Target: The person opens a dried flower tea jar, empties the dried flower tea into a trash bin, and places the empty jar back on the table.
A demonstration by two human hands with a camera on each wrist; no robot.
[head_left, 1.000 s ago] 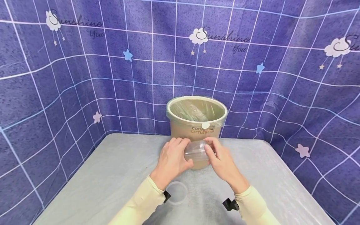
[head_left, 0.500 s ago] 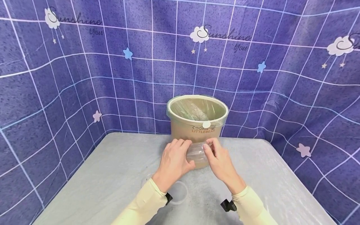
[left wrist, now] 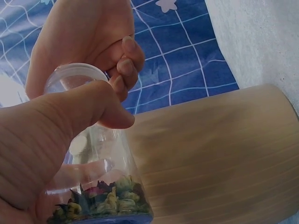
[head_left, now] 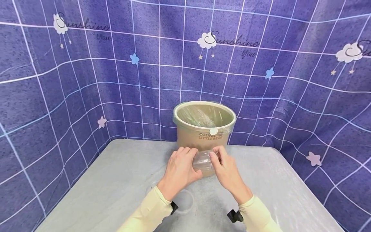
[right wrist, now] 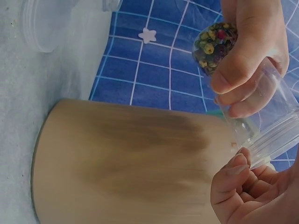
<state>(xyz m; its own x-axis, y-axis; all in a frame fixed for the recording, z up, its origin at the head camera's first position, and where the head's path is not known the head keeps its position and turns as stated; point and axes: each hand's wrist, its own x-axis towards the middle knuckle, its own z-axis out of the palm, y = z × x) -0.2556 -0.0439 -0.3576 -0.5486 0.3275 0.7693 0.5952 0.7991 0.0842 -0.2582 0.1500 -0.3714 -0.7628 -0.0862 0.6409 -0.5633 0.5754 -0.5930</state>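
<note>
A clear plastic jar (head_left: pixel 202 161) is held sideways in front of the bin, between both hands. Dried flower buds (left wrist: pixel 105 200) lie at its base, as the left wrist view shows. My left hand (head_left: pixel 180 167) wraps round the jar's body, thumb on the near side. At the jar's ridged mouth, my right hand (head_left: pixel 229 167) pinches the rim (right wrist: pixel 275 140) between thumb and fingers. A round translucent lid (head_left: pixel 189 196) lies on the table beside my left wrist. Left of that wrist, a faint clear edge shows, mostly hidden by the sleeve.
A beige bin (head_left: pixel 188 138) with a clear liner stands at the table's back, just beyond the hands. The grey tabletop (head_left: pixel 130 167) reaches to a purple-blue checked cloth (head_left: pixel 139 106) hung behind and on both sides.
My right thumb has shifted slightly on the jar's rim, and both hands have moved slightly. The left forearm has shifted right, and a faint clear edge shows beside it. The head view has tilted slightly.
</note>
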